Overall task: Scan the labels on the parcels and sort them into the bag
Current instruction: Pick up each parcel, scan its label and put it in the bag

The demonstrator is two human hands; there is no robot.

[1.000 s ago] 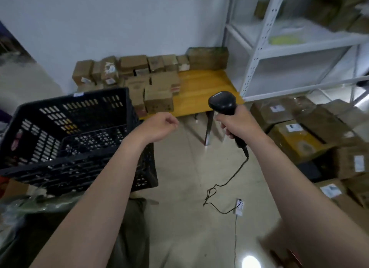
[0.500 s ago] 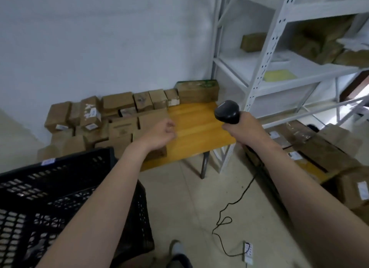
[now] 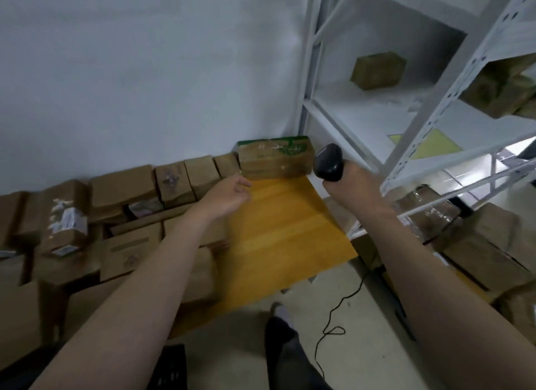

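Pale wall [image 3: 145,70] backs a yellow wooden counter [image 3: 284,238]. Its left half is crowded with brown cardboard parcels [image 3: 121,186], packed side by side and stacked, a few showing white labels. At the back right corner of the counter, against the wall, lies a green-printed box [image 3: 275,157] wrapped in clear tape.

The left hand [image 3: 229,196] hovers over the counter just beside that box's near left corner. Its fingers are loosely spread and hold nothing; whether a fingertip touches the box cannot be told. The right hand [image 3: 352,186] is clamped round the handle of a black scanner [image 3: 329,161], whose head sits just right of the green-printed box, past the counter's right edge. A thin black cable [image 3: 331,311] trails over the floor [image 3: 232,352] below and makes a small loop.

To the right stands a white metal rack [image 3: 435,111]. One brown carton [image 3: 377,70] sits toward the back of its shelf, and a yellow sheet [image 3: 432,145] lies nearer the front. More brown packages [image 3: 504,87] fill the shelf at the far right edge. Taped cartons [image 3: 478,244] are piled on the floor under and beside the rack.

At the bottom edge are a dark trouser leg [image 3: 287,355] and the corner of a black crate [image 3: 172,366].
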